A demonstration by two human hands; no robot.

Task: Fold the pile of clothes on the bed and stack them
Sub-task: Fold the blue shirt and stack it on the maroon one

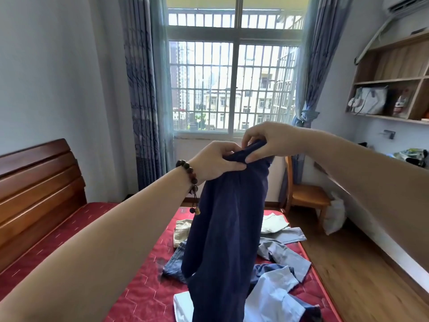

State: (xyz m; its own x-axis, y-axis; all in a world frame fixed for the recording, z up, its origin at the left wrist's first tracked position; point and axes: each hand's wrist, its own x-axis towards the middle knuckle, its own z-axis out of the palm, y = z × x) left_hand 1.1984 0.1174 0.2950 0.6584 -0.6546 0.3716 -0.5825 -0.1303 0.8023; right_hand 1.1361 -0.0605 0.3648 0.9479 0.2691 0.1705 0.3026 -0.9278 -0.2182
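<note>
A dark navy garment (225, 233) hangs lengthwise in the air over the bed. My left hand (214, 160), with a bead bracelet on the wrist, grips its top edge. My right hand (267, 140) pinches the same edge just to the right, close against the left hand. Below lies a loose pile on the red mattress (139, 293): light blue shirts (276, 291), a denim piece (173, 263), a beige garment (182, 228), a pale green one (274, 223) and something white (183, 305). The hanging garment hides the pile's middle.
A wooden headboard (39, 189) stands at the left. A wooden chair (306, 196) with a white bag (334, 214) beside it sits past the bed's far right corner. Wood floor runs along the right, under a wall shelf (392, 84). The window (234, 84) and curtains are ahead.
</note>
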